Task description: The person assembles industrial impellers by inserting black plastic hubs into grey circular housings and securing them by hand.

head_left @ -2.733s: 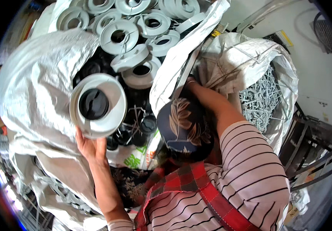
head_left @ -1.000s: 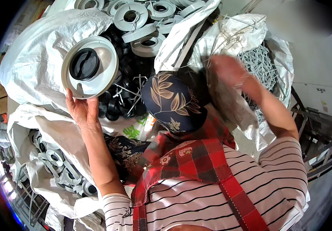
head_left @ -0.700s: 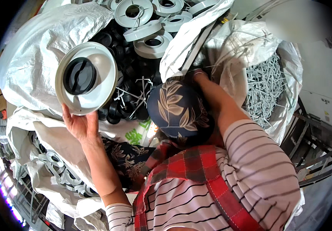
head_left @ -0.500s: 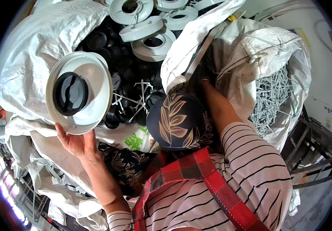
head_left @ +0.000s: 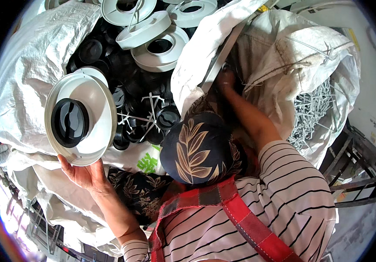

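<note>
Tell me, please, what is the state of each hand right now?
Left hand: holding the white round part by its lower rim.
Right hand: deep in shadow; open, closed or holding something cannot be told.

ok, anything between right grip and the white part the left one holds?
Yes. In this view a grey strip and white sack flap stand left of the right grip, then black caps before the held white part.
</note>
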{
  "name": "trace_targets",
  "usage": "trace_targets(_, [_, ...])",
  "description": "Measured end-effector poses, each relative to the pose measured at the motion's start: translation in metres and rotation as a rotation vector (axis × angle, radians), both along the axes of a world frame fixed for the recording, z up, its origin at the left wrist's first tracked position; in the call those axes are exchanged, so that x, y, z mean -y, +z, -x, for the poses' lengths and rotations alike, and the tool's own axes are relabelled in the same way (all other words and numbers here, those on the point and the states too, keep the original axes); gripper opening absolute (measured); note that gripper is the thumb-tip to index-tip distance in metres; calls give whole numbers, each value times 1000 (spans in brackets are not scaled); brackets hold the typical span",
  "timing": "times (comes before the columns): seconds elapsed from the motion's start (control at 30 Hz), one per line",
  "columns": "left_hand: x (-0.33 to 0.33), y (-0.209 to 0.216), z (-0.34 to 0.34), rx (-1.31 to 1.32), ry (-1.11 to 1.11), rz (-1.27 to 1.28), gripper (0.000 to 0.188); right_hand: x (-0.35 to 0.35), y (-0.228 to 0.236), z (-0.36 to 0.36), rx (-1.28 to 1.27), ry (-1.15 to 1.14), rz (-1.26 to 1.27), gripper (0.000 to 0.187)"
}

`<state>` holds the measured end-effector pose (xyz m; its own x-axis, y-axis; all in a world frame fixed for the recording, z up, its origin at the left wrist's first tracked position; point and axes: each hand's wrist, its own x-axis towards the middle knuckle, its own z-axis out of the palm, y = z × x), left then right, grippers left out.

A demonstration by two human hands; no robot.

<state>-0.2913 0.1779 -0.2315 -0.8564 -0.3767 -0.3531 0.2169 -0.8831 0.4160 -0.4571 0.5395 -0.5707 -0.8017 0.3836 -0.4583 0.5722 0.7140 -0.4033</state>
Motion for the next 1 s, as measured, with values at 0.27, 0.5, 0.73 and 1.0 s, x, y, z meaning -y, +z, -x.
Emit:
trace_targets(0.27, [-5, -2, 1, -39, -36, 9, 53, 18, -4, 42, -57, 449, -1, 29])
trace_targets(0.5, [3, 1, 0, -86, -62, -41, 54, -29, 28, 66, 236, 1465, -401, 27])
trace_targets(0.73, [-4, 9, -9, -94, -21, -38, 56, -51, 5, -34, 600, 1173, -410, 27])
trace_targets(1.0, [-7, 11, -11, -123, -77, -13, 50, -64, -22, -62, 539, 848, -345, 27])
